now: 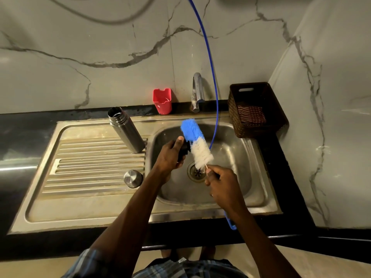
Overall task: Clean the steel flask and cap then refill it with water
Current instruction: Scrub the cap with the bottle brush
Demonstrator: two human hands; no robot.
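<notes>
The steel flask (126, 129) stands open and uncapped on the drainboard beside the sink basin. A round steel cap (133, 178) rests lower on the drainboard's right edge. Over the basin, my left hand (170, 155) grips a small black stopper part (184, 150). My right hand (219, 184) holds the handle of a bottle brush (195, 141), whose blue and white bristles lie against the black part. The brush's blue handle end (229, 221) sticks out below my wrist.
A chrome tap (197, 92) stands behind the steel sink (259, 169), with a blue hose (210, 63) hanging into the basin. A red plastic holder (162, 101) sits at the wall. A dark woven basket (258, 109) with a checked cloth is at the right.
</notes>
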